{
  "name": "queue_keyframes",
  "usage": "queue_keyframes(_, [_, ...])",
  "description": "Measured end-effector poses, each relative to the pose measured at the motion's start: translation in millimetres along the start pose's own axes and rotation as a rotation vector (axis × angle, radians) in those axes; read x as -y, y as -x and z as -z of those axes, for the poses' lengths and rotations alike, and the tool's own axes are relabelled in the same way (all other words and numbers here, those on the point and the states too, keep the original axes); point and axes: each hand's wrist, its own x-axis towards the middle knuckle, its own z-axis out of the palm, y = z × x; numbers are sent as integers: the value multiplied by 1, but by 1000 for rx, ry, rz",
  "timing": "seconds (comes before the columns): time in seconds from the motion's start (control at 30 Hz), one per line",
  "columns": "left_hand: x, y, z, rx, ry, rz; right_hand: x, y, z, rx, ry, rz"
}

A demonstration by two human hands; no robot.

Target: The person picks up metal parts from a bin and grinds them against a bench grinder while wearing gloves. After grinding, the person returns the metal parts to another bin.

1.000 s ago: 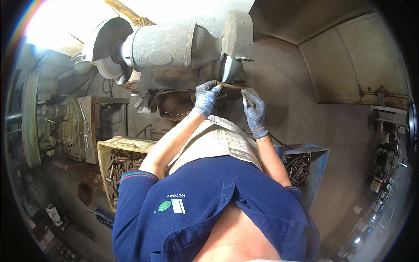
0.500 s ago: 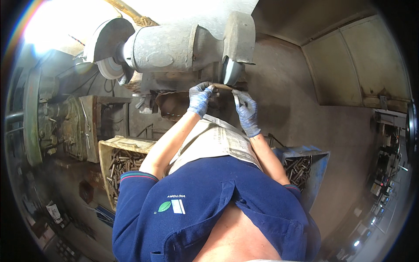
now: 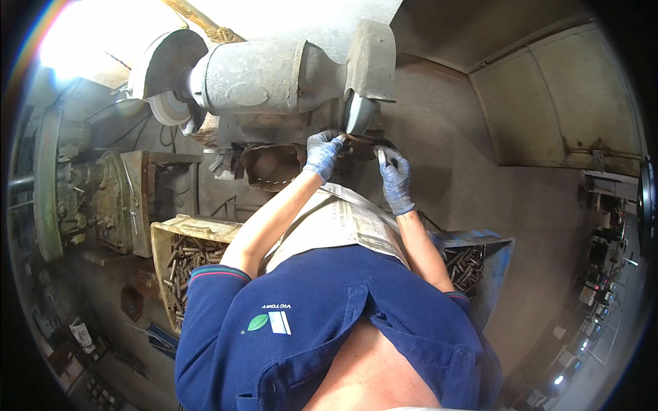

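My left hand (image 3: pixel 323 155), in a blue-stained glove, pinches the left end of a slim, dark metal rod (image 3: pixel 367 140) just below the right wheel (image 3: pixel 360 114) of a grinder (image 3: pixel 257 77). My right hand (image 3: pixel 395 179), gloved the same way, has its fingers bent at the rod's right end. Blur and shade hide exactly how those fingertips meet it. The rod lies roughly crosswise close under the wheel; whether they touch cannot be made out.
A pale bin (image 3: pixel 163 250) of small metal pieces stands left of my body, and a blue bin (image 3: pixel 500 267) of similar pieces to the right. Paper sheeting (image 3: pixel 343 218) covers my lap. Green machinery (image 3: pixel 103 198) stands at left; a second grinding wheel (image 3: pixel 169 108) sits at the grinder's left end.
The rod has shifted a little to the right and now looks darker. My right hand has moved slightly right and down, farther from my left hand. The view has shifted slightly.
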Motion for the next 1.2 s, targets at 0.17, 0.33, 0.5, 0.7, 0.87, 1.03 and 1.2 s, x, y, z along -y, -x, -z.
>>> queue_keyframes(0.17, [-11,2,10,-41,4,37,-4,0,-11,92,29,-32])
queue_keyframes(0.33, [-13,-5,36,-46,19,-21,-7,0,-35,161,-105,-51])
queue_keyframes(0.5, [-17,-3,47,-66,-21,-67,-22,-1,-50,173,-284,-121])
queue_keyframes(0.7, [-23,24,59,107,34,-127,9,23,-33,194,-184,149])
queue_keyframes(0.87, [-49,65,55,301,8,-109,64,40,1,251,129,476])
queue_keyframes(1.03, [-65,81,49,409,109,-56,78,48,12,254,136,537])
queue_keyframes(1.2, [-72,86,41,360,164,-23,85,50,16,273,129,599])
